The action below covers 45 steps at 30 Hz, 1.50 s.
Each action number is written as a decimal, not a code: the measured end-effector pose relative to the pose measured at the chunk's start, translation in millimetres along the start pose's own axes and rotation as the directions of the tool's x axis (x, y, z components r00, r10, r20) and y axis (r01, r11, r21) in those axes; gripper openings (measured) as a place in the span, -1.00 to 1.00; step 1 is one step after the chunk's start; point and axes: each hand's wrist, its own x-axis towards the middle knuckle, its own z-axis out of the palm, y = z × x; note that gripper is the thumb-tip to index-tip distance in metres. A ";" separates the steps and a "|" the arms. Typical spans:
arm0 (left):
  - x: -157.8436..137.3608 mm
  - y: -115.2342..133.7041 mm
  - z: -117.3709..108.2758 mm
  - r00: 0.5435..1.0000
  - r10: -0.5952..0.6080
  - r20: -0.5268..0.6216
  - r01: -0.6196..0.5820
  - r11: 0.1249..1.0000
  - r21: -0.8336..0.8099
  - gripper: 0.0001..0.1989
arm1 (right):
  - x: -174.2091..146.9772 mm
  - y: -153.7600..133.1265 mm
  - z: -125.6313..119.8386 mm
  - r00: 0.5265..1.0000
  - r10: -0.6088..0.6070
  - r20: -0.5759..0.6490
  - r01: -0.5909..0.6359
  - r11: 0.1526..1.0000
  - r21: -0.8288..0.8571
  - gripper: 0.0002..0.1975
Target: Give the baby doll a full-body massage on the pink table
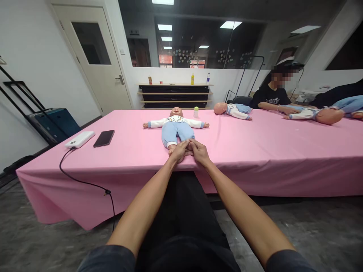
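Observation:
On its back on the pink-covered table [136,145] lies a baby doll [178,130] in a white top and light blue pants, arms spread and head away from me. My left hand [181,150] and my right hand [199,151] meet around the doll's foot on the right side, near the front table edge. Both hands are closed on that foot, with the fingertips close together at the pants cuff. The foot itself is mostly hidden by my fingers. The doll's other foot [171,149] shows bare beside my left hand.
A small green-capped bottle [196,112] stands near the doll's head. Left lie a white power bank [80,139] with a hanging black cable [85,183] and a phone [104,138]. Another doll [234,110] lies right; beyond it a person [273,90] handles a further doll [314,114].

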 end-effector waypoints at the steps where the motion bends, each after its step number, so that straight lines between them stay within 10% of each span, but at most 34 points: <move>1: -0.2 -0.4 -0.6 1.000 0.006 0.005 -0.006 1.000 0.005 -0.55 | -0.2 0.4 -0.2 1.000 0.008 0.000 -0.008 1.000 -0.005 -0.61; 22: 8.9 4.6 -13.0 0.991 -0.119 -0.064 0.120 0.993 0.015 -0.45 | 1.4 -1.0 -3.9 0.995 0.099 -0.034 -0.097 0.994 0.056 -0.59; 45: 1.6 -2.3 11.9 0.993 0.033 -0.113 -0.019 0.992 0.122 -0.54 | -0.5 -3.6 -4.8 0.996 0.083 -0.026 -0.081 0.995 0.058 -0.61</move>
